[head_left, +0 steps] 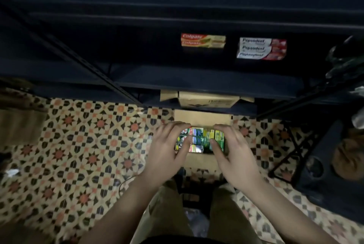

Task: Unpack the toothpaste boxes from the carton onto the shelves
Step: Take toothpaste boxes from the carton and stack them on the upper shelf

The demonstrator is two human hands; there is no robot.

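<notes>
Dark shelves rise over patterned floor; below them the open carton holds the toothpaste boxes. Left hand and right hand curl round a bundle of these boxes, probably light, stiff and slippery: best squeezed from both ends.

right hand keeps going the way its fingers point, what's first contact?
Likely the green toothpaste boxes in the open carton; the right hand already reaches over them, though depth is unclear.

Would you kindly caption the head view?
Both hands grip green toothpaste boxes in the open carton below dark shelves.
</notes>
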